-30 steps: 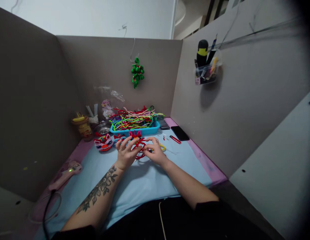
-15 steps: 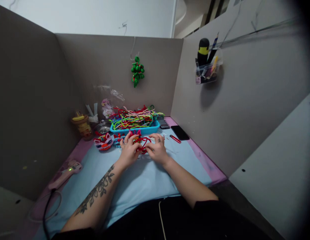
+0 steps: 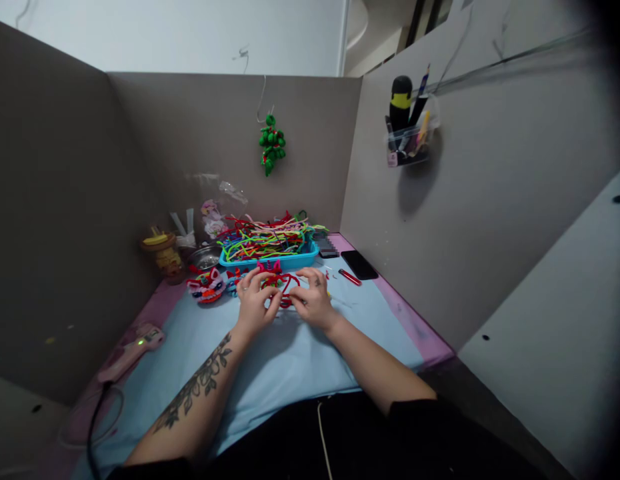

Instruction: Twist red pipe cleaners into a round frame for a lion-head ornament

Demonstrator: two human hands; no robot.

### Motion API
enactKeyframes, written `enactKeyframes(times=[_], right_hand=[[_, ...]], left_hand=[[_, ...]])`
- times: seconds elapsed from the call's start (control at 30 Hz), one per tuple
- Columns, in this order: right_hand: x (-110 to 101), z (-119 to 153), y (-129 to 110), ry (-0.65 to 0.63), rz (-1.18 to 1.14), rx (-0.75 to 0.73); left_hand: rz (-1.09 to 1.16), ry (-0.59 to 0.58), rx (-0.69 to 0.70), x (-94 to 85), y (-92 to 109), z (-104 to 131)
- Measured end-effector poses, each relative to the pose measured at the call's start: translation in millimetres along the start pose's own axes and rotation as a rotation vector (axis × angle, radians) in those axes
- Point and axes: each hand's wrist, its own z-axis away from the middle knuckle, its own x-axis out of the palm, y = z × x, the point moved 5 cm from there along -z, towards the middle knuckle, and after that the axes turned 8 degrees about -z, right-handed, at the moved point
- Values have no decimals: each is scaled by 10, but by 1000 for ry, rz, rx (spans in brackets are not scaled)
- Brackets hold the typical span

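Red fuzzy pipe-cleaner wire, bent into loops (image 3: 284,288), sat pinched between the two hands over the pale blue mat (image 3: 290,360). The left hand (image 3: 254,303) lay palm down with its fingers curled onto the left side of the loops; its tattooed forearm ran back toward the near left. The right hand (image 3: 314,301) faced it, fingertips closed on the right side of the same wire, its bare forearm angling back to the near right. Both hands were close together, nearly touching across the wire.

Just beyond them stood a small pink and red pipe-cleaner figure (image 3: 271,269), and farther left a red, white and blue one (image 3: 206,287). Behind these a turquoise plastic tray (image 3: 270,257) held a heap of many-coloured pipe cleaners. To the right lay a red lighter (image 3: 350,277) and a black phone (image 3: 359,265). A pink glue gun (image 3: 133,348) rested at the near left. A green beaded ornament (image 3: 271,144) hung on the far partition.
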Motion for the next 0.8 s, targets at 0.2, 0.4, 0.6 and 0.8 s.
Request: enactKeyframes(times=[0.2, 0.4, 0.6, 0.8], right_hand=[[33, 29, -34, -68, 21, -91], [51, -2, 119, 11, -193, 199], [115, -2, 135, -30, -350, 316], [125, 1, 95, -71, -400, 328]], left_hand=[[32, -74, -73, 66, -58, -8], [0, 106, 15, -44, -61, -5], [-61, 186, 131, -56, -24, 59], [-79, 187, 101, -33, -90, 79]])
